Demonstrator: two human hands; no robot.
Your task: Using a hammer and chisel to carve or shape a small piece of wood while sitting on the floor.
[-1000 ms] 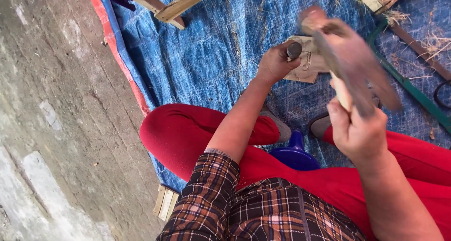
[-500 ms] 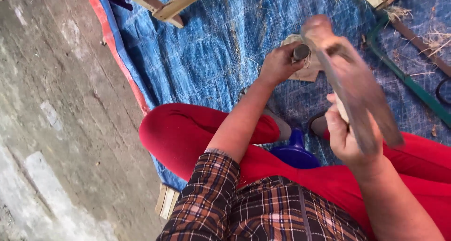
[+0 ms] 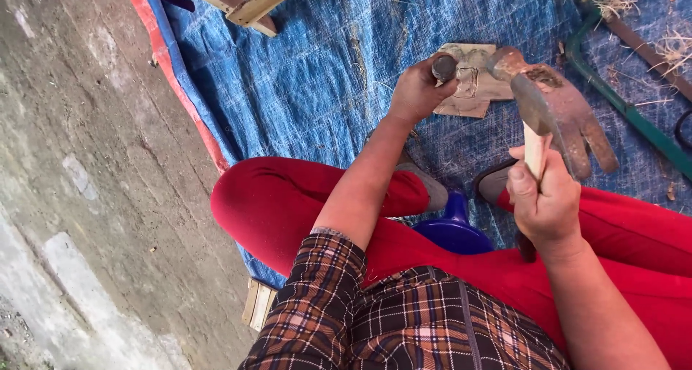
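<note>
My left hand [image 3: 418,92] is closed around a short round metal punch [image 3: 443,67], held upright on a flat piece of wood [image 3: 472,89] that lies on the blue tarp [image 3: 324,74]. My right hand [image 3: 544,200] grips the pale wooden handle of a rusty claw hammer [image 3: 555,107]. The hammer's head hangs just right of the punch's top, with its claws pointing down to the right. I sit cross-legged in red trousers [image 3: 288,200] and a plaid shirt.
A blue plastic object [image 3: 454,229] sits between my legs. Wooden boards [image 3: 249,2] lie at the tarp's far edge. A green metal bar [image 3: 634,114] and straw lie at right. Bare concrete [image 3: 86,182] is on the left, with a small wooden block [image 3: 258,305] by my hip.
The hammer has swung down and toward the punch, its head now near the punch's top. My left hand has kept the punch on the wood.
</note>
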